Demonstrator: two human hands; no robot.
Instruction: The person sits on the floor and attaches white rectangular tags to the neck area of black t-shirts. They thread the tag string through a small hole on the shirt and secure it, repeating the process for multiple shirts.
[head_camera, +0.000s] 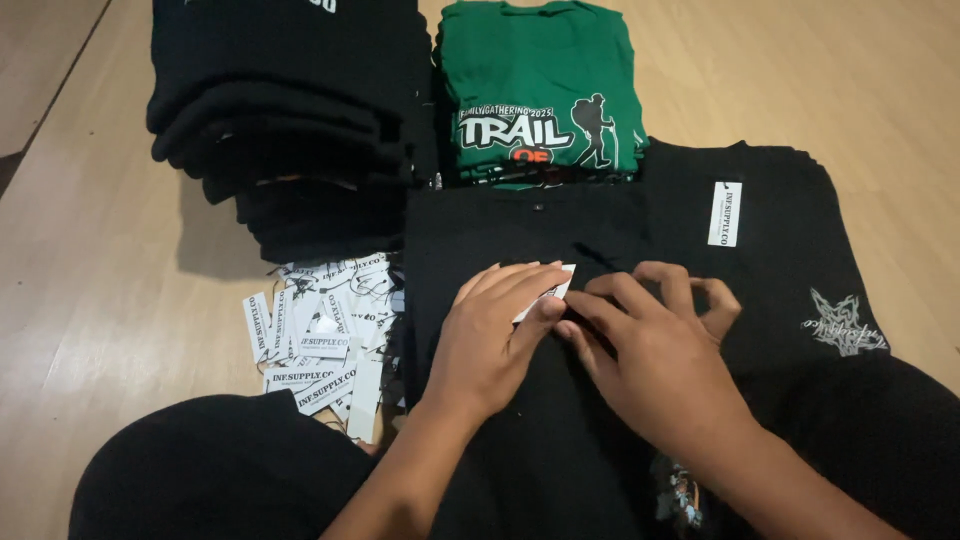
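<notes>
Your left hand (490, 335) lies flat on the black shirt (520, 230) in front of you, fingers pressing a small white tag (556, 288) onto it, not closed around it. Right hand (650, 350) touches the left's fingertips, fingers curled; can't tell if it pinches anything. Loose tag pile (320, 335) lies left of the shirt, black stack (290, 110) and green shirt (540, 90) behind.

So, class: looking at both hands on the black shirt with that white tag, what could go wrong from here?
1. The left hand and right hand hide most of the white tag, so it could go on crooked.
2. The loose tag pile lies beside the black shirt; a nudge might scatter it.
</notes>
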